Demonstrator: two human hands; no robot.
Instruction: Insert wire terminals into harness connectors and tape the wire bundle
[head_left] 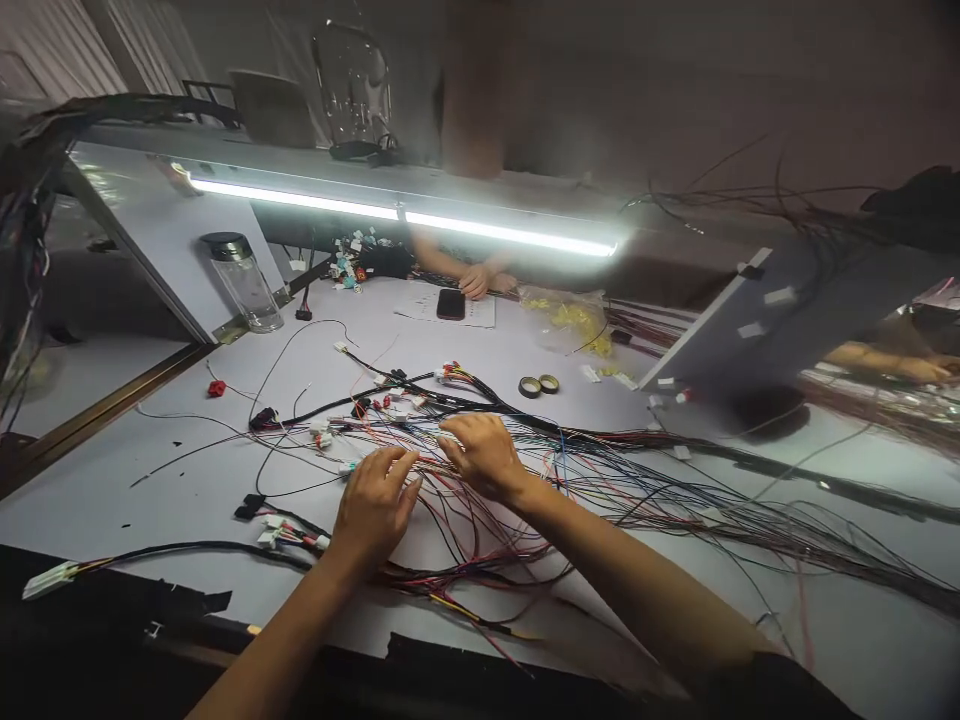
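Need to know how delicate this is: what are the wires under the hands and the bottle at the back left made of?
Wires: thin strands in coloured, probably plastic, insulation, slightly glossy; cores hidden. Bottle: clear glass or plastic, see-through with glints, dark lid.

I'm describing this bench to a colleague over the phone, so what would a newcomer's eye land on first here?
First, the bright strip light glowing across the far side of the white table. Next, the tangle of coloured wires fanning from the table's middle out to the right, with the left hand and right hand resting on it side by side. Beyond the light, another person's hands lie by a dark phone.
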